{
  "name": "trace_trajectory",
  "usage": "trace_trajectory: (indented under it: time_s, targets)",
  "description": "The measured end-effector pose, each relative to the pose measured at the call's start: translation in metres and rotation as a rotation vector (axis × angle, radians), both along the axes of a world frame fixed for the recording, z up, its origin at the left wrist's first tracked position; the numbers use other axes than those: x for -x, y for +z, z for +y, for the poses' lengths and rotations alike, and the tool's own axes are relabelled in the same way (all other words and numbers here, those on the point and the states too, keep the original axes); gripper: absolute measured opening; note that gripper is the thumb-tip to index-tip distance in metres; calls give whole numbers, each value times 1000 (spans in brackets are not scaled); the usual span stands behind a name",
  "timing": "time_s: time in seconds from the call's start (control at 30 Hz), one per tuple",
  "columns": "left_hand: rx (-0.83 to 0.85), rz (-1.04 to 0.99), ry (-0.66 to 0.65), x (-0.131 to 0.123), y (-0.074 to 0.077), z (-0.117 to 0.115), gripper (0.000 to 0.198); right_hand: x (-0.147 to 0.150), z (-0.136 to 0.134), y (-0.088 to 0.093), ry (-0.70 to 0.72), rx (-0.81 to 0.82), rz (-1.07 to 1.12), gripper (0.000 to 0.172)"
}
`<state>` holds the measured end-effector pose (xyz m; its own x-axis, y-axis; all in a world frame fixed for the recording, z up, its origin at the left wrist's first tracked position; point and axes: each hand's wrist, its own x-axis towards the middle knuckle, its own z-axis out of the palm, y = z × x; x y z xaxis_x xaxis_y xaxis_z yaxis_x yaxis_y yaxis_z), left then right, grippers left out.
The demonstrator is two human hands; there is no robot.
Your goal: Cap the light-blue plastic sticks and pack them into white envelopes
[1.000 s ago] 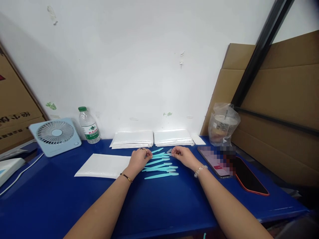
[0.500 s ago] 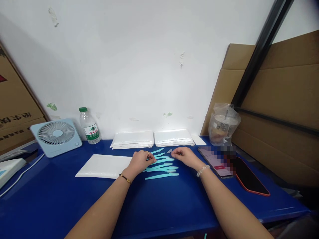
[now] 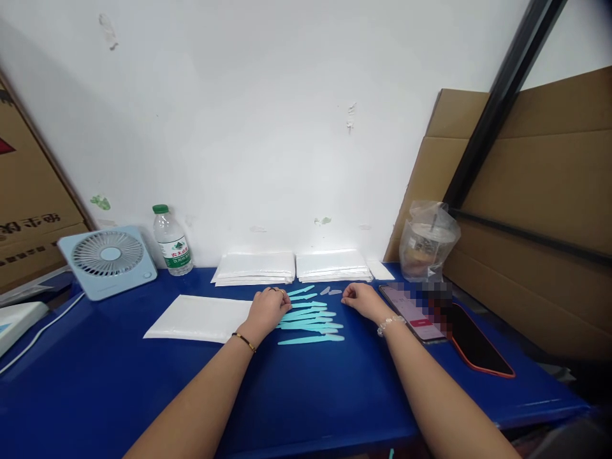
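Several teal plastic sticks [image 3: 310,317] lie in a loose pile on the blue table [image 3: 306,389], in front of me. My left hand [image 3: 268,307], with a ring and a gold bracelet, rests at the pile's left end, its fingers curled onto the end of one stick. My right hand [image 3: 362,299], with a bead bracelet, lies to the right of the pile in a loose fist with nothing showing in it. Two small clear caps [image 3: 331,291] lie just left of its fingertips.
A white padded envelope [image 3: 201,317] lies left of my left hand, and two stacks of them [image 3: 291,266] stand by the wall. Two phones [image 3: 449,328] lie to the right, behind them a bagged drink cup [image 3: 427,242]. A fan [image 3: 108,258] and water bottle [image 3: 172,242] are at back left. Cardboard leans at both sides.
My right hand has drawn back to the right from the pile and a second clear cap now lies beside the first. My left hand has stayed at the sticks' left ends.
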<state>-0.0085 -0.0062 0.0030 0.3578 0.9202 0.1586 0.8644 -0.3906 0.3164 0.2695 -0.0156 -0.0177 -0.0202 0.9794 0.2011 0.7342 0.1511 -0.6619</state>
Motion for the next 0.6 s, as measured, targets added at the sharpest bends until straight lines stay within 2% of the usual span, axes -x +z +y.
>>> trace_trajectory:
  time_s: [0.4, 0.6]
  targets:
    - [21, -92, -34, 4, -1, 0, 10, 18, -6, 4, 237, 85, 350, 25]
    - [40, -94, -32, 3, 2, 0, 10, 20, -5, 3, 269, 73, 393, 27]
